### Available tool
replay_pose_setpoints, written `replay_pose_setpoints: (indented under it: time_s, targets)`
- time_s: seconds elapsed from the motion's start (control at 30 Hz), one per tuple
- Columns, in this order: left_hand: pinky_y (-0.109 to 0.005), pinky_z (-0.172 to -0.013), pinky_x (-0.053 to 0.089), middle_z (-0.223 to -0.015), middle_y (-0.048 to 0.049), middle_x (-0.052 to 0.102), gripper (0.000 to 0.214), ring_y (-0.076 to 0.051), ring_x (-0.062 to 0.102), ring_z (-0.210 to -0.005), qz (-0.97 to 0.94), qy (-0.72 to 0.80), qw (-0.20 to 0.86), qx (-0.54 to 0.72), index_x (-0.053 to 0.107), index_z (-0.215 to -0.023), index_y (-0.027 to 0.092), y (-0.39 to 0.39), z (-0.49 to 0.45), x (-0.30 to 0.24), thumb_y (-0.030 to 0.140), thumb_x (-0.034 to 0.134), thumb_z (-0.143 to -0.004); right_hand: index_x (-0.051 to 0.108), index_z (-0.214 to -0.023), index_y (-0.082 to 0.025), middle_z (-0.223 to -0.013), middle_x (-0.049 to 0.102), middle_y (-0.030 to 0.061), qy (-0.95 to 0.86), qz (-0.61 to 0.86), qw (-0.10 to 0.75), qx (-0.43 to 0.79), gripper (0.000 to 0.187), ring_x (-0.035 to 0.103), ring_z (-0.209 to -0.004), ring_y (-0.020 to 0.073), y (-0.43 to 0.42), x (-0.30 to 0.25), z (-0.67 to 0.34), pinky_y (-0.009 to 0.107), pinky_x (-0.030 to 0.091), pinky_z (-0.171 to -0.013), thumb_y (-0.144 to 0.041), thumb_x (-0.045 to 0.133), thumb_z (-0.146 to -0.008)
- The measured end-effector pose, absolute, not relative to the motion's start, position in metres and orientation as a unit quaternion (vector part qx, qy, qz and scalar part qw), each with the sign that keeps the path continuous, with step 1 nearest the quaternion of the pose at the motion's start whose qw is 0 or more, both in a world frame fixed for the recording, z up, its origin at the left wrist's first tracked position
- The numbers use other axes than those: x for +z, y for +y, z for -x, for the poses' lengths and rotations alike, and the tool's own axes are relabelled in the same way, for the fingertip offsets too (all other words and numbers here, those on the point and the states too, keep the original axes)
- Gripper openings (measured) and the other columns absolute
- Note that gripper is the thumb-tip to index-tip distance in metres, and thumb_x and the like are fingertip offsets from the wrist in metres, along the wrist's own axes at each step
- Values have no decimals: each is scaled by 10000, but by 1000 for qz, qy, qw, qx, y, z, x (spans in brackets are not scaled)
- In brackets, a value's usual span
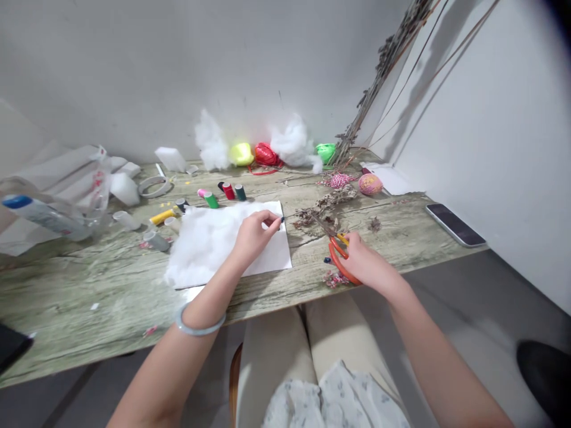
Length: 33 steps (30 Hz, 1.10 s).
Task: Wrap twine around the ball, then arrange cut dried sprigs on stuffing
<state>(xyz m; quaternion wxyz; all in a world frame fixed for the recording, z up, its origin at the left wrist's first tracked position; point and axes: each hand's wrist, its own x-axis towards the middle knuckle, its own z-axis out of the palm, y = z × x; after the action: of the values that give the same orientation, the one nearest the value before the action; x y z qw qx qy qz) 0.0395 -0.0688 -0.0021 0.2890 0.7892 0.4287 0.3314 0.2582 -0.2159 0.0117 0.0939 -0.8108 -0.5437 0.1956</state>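
Scissors in the right hand, left hand over the cotton-covered sheet

The white sheet lies on the wood-patterned table, and a fluffy cotton layer covers most of it, leaving a bare strip along its right side. The left hand is above that strip, thumb and forefinger brought close together near the sheet's right edge. A tiny dark spot shows at the fingertips; whether they grip anything cannot be told. A pale bracelet circles the left wrist, on the person's side of the sheet.

To the right of the sheet, the right hand grasps the orange-handled scissors. Their blades point away from the person toward dried sprigs, which lie to the right of the sheet's far corner. How far the blades are parted is too small to tell.

Just beyond the sheet's far edge stand a green spool, a red spool and a dark green spool. A yellow spool lies left of the sheet, with a tape roll beyond it. Farther behind the sheet, near the wall, sit yellow, red and bright green bundles among white cotton tufts. Well to the sheet's right lie a pink-and-yellow ball and a phone.
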Motion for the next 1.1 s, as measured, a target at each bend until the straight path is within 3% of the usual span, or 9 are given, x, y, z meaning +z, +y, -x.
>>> replay_pose_setpoints:
  time_s: [0.33, 0.67, 0.87, 1.1]
  targets:
    - [-291, -724, 450, -757, -30, 701, 170, -172, 606, -734, -811, 409, 261, 327, 653, -720, 196, -66, -39, -5, 278, 575, -846, 446, -1117, -135, -1130, 660, 212, -567, 809, 47, 144, 484, 675, -941, 295, -205, 17, -263, 282, 380, -616, -543, 533, -871]
    - [-314, -721, 473, -761, -29, 707, 167, -186, 609, -764, -841, 385, 210, 317, 638, -714, 210, -69, -40, -4, 271, 572, -855, 454, -1128, -143, -1162, 640, 213, -589, 800, 46, 101, 506, 665, -977, 318, -202, 19, -265, 307, 409, -683, -556, 546, -849]
    - [-300, -716, 473, -769, -24, 706, 141, -178, 613, -757, -847, 370, 237, 298, 646, -730, 205, -69, -40, -4, 256, 587, -848, 479, -1076, -192, -971, 714, 127, -574, 814, 26, 83, 380, 686, -819, 280, -198, 20, -265, 291, 335, -590, -512, 526, -876]
    - [-293, -691, 467, -753, -25, 708, 137, -178, 614, -732, -857, 373, 222, 277, 648, -721, 206, -69, -42, -7, 255, 584, -832, 508, -1066, -222, -915, 733, 96, -581, 813, -4, 51, 329, 693, -784, 262, -201, 21, -267, 284, 281, -557, -511, 508, -911]
